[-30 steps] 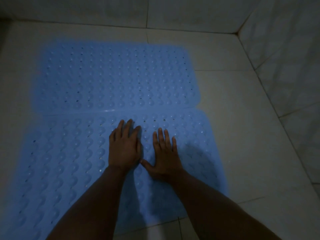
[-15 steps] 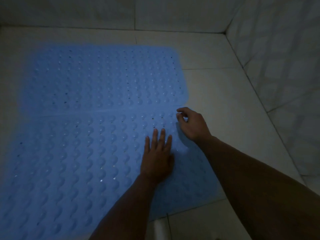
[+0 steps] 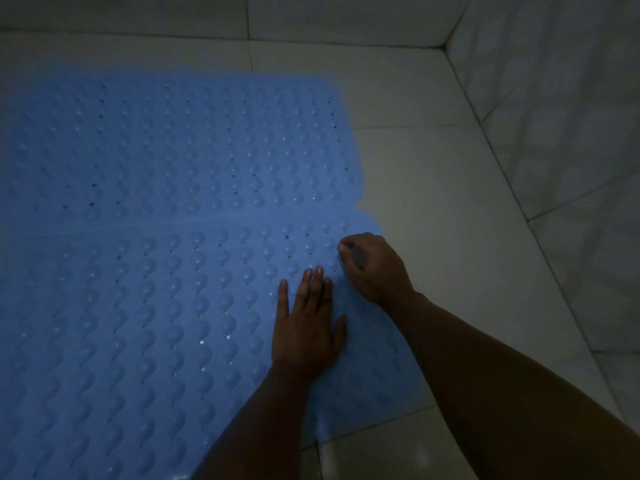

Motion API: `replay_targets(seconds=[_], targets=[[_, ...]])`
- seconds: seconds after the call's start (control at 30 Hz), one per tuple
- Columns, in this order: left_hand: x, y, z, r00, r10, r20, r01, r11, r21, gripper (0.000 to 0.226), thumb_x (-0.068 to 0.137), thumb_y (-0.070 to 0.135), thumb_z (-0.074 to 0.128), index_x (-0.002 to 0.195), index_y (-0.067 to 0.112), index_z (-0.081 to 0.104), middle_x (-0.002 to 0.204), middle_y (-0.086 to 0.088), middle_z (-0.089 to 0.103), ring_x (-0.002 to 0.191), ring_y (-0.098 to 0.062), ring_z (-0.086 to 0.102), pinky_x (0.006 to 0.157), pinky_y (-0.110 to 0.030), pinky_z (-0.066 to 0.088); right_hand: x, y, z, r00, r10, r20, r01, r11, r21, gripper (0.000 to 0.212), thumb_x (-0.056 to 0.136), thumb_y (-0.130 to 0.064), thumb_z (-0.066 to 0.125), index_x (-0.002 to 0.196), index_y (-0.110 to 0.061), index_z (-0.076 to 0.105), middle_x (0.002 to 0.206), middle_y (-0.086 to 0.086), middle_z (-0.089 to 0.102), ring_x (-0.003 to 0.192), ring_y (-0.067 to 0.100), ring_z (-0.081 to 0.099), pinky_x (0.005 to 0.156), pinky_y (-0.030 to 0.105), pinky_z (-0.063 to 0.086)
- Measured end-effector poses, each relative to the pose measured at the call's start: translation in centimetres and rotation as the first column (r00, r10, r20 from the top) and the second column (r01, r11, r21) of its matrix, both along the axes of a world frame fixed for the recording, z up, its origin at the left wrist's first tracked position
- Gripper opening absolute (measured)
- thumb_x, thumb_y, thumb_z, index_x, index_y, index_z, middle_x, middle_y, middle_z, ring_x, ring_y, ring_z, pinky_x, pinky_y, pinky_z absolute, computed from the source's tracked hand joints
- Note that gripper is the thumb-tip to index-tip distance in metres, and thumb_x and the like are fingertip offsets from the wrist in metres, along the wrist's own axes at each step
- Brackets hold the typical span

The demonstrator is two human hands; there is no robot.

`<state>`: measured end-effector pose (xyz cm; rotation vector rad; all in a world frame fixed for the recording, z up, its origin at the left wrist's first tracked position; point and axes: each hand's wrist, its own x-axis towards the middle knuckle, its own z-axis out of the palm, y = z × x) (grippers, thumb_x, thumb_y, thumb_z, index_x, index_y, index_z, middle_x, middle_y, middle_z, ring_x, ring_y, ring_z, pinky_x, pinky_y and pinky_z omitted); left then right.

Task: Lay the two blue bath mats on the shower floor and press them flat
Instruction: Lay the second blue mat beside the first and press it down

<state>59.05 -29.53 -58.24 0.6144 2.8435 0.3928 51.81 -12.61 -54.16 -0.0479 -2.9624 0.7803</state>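
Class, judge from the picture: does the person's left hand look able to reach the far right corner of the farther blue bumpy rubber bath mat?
Probably yes. The left hand lies flat on the nearer blue mat, and nothing lies between it and the farther blue bumpy rubber mat; its corner looks like a stretch forward.

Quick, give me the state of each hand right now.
Left hand: open, flat on the near mat.
Right hand: fingers curled at the mat's far right corner; whether they pinch it cannot be told.

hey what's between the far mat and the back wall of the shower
Only bare floor tile: a pale strip runs between the far mat and the back wall, seen in the head view.
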Motion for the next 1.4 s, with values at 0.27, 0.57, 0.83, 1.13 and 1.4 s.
replay_targets(seconds=[0.27, 0.57, 0.83, 1.13, 1.4], targets=[[-4.0, -2.5, 3.1, 0.997, -0.033, -0.068, 0.042, 0.992, 0.122, 0.050, 0.076, 0.029, 0.041, 0.117, 0.022, 0.070, 0.128, 0.000, 0.069, 0.113, -0.028, 0.065, 0.090, -0.040, 0.042, 6.5, -1.0, -2.6, 0.960, 0.190, 0.208, -0.244, 0.930, 0.277, 0.059, 0.101, -0.040, 0.030, 0.153, -0.012, 0.040, 0.162, 0.014, 0.032, 0.152, 0.034, 0.026, 0.116, 0.056, 0.033], [-5.4, -3.1, 2.4, 0.994, 0.014, -0.110, 0.000, 0.992, 0.129, 0.062, 0.078, 0.033, 0.039, 0.132, 0.017, 0.064, 0.143, -0.010, 0.058, 0.142, -0.037, 0.044, 0.107, -0.051, 0.043, 8.7, -3.0, -3.8, 0.981, 0.096, 0.168, -0.154, 0.913, 0.378, 0.081, 0.101, -0.061, 0.031, 0.161, -0.010, 0.012, 0.170, 0.007, 0.002, 0.157, 0.024, -0.005, 0.124, 0.056, 0.009], [-5.5, -3.2, 1.8, 0.994, 0.065, -0.092, -0.056, 0.994, 0.099, 0.055, 0.084, 0.028, 0.041, 0.133, 0.018, 0.063, 0.145, -0.009, 0.056, 0.145, -0.036, 0.039, 0.107, -0.051, 0.040, 8.1, -2.9, -3.2, 0.945, 0.124, 0.303, -0.207, 0.943, 0.259, 0.092, 0.093, -0.071, 0.029, 0.162, -0.015, 0.005, 0.170, 0.004, -0.006, 0.156, 0.021, -0.013, 0.126, 0.051, -0.002], [-4.8, -3.1, 4.9, 0.984, 0.102, -0.147, -0.078, 0.984, 0.158, 0.053, 0.083, 0.028, 0.042, 0.130, 0.017, 0.064, 0.141, -0.008, 0.059, 0.145, -0.035, 0.040, 0.107, -0.049, 0.038, 6.0, 0.1, 1.5, 0.984, 0.025, 0.176, -0.053, 0.986, 0.156, 0.067, 0.095, -0.061, 0.042, 0.139, -0.013, 0.058, 0.143, 0.012, 0.058, 0.135, 0.030, 0.052, 0.109, 0.045, 0.045], [-4.6, -3.9, 2.9, 0.978, 0.112, -0.178, -0.086, 0.985, 0.146, 0.058, 0.081, 0.028, 0.042, 0.134, 0.016, 0.062, 0.142, -0.010, 0.058, 0.144, -0.037, 0.040, 0.108, -0.050, 0.038, 12.1, 0.0, -3.1, 0.978, 0.057, 0.202, -0.126, 0.928, 0.352, 0.096, 0.093, -0.074, 0.035, 0.162, -0.013, 0.005, 0.170, 0.011, -0.004, 0.157, 0.027, -0.008, 0.126, 0.055, 0.004]])
